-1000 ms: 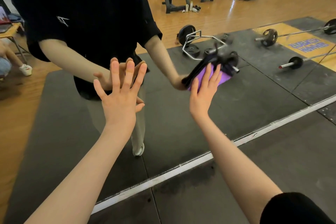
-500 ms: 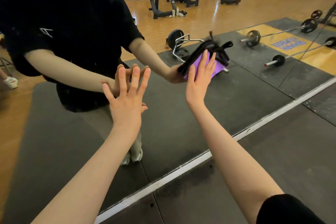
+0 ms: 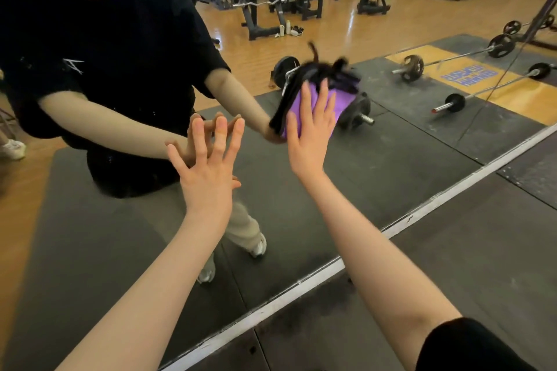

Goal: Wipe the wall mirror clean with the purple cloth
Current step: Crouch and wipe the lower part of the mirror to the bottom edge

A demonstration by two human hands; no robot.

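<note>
- Right hand [image 3: 310,126] flat against the wall mirror [image 3: 391,141], fingers straight and pointing up, pressing the purple cloth [image 3: 339,102] onto the glass.
- Purple cloth under the palm and fingers, sticking out past the fingertips on the right side and a little by the thumb.
- Dark blurry bundle [image 3: 316,69] just above the fingertips, touching the top of the cloth; cannot tell what it is.
- Left hand [image 3: 208,172] spread wide, fingers apart, flat on the mirror, holding nothing, left of and lower than the cloth, not touching it.
- White bottom edge of the mirror [image 3: 422,211] below both hands, meeting the dark floor mat [image 3: 482,265].
</note>
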